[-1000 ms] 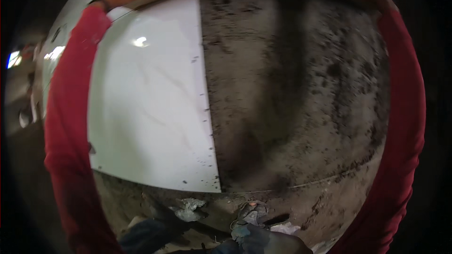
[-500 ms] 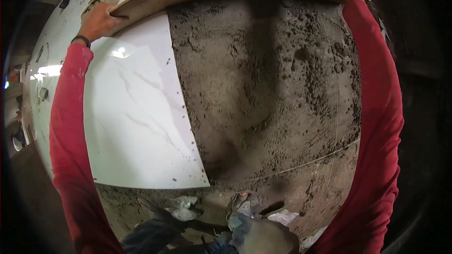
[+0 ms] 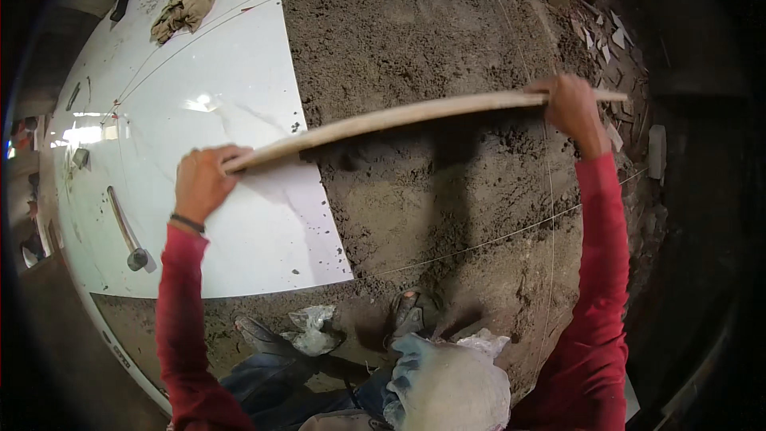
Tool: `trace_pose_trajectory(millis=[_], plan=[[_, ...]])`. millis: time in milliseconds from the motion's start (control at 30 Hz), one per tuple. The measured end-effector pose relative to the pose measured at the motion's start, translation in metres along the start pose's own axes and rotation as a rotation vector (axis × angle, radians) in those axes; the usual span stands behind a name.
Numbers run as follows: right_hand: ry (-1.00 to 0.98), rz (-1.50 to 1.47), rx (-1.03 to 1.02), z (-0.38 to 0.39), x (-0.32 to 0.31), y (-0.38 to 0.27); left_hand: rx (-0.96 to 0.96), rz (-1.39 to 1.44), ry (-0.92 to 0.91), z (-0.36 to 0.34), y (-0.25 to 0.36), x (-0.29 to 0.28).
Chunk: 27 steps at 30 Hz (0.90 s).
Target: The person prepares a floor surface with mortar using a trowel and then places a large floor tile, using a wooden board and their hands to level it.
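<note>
I have left grip (image 3: 204,183) and right grip (image 3: 574,114) clamped near ends of wooden board (image 3: 399,119); board spans white tile (image 3: 231,247) and mortar bed (image 3: 399,40), contact unclear; I judge level, even two-sided pressure best.

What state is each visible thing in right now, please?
Wooden board: held near both ends
Left hand: closed on board's left end
Right hand: closed near board's right end
White tiles: laid flat, crumb-specked
Grey-brown bed: bare, rough
Mallet: lying down, unheld
Cloth: crumpled
Clear plastic: crumpled
</note>
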State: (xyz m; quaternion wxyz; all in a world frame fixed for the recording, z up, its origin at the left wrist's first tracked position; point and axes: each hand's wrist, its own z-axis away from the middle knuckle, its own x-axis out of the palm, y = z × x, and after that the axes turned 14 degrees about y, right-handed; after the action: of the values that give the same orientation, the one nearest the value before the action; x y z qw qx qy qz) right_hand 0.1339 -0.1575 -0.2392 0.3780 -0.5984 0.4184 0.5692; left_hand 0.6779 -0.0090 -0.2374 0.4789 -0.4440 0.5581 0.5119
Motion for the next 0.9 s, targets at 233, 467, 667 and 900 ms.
trace_pose_trajectory(millis=[233, 467, 667, 900], plan=[[-0.091, -0.062, -0.019, 0.097, -0.03, -0.01, -0.124, 0.027, -0.118, 0.094, 0.037, -0.002], [0.254, 0.101, -0.175, -0.079, -0.012, 0.031, 0.016, -0.171, 0.228, -0.066, -0.03, 0.019], [0.363, 0.199, -0.264, -0.23, -0.019, -0.047, 0.135, -0.12, 0.47, -0.077, -0.157, -0.005], [0.213, 0.032, -0.416, -0.26, -0.001, -0.09, -0.141, -0.028, 0.114, -0.061, -0.16, -0.054]])
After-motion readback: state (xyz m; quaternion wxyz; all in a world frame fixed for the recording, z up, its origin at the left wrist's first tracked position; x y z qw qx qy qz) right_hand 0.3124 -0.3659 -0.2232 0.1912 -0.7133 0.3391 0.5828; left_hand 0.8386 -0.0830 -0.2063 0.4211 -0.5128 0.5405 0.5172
